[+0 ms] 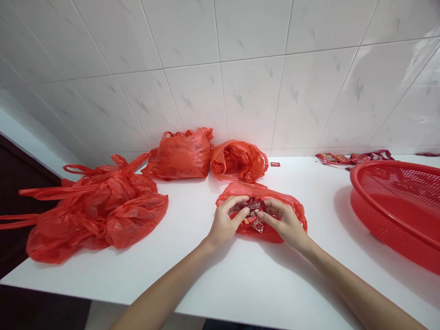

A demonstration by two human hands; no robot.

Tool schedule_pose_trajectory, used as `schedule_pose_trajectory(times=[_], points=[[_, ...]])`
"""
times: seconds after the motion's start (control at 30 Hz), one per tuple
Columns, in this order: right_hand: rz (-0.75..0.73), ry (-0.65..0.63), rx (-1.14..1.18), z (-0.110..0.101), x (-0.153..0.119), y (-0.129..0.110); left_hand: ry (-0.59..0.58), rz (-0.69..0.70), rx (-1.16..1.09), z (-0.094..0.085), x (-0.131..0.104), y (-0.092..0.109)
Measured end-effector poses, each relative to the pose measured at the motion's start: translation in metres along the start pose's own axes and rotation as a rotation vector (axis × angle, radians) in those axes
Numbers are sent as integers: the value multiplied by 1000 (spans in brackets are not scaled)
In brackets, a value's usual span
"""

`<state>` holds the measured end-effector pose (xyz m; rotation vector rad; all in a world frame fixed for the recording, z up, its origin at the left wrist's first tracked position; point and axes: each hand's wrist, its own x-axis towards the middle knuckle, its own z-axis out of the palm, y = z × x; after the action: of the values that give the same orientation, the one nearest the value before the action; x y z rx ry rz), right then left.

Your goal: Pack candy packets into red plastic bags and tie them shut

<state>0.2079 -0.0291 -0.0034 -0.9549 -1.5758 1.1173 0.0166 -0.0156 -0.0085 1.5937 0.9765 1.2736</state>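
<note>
Both hands are over an open red plastic bag [295,207] lying flat on the white table. My left hand [227,220] and my right hand [283,222] hold a dark red packet [253,207] between them, fingers and thumbs closed on its two sides. Just below it, a white packet with a red pattern [257,225] and a small red packet with yellow marks [248,221] rest on the bag. The fingers partly hide the bag's other contents.
Tied red bags [99,206] lie at the left; a full bag [182,156] and a crumpled one [239,160] stand by the tiled wall. A red basket [381,215] is at the right, with packets [340,159] behind it. A small packet [275,164] lies near the wall.
</note>
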Motion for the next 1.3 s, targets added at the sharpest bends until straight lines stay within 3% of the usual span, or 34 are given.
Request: schedule_pose_trajectory(times=[0.27,0.4,1.0,1.3], points=[[78,18,262,-1,-2,-9,-167,-242,-227,0,6,14],[68,32,271,-3,-2,-8,-157,-315,-269,-2,7,16],[53,-4,195,0,-2,-12,-43,-204,-240,-3,7,15],[106,-41,138,0,-2,-14,-19,-230,-234,-2,5,14]])
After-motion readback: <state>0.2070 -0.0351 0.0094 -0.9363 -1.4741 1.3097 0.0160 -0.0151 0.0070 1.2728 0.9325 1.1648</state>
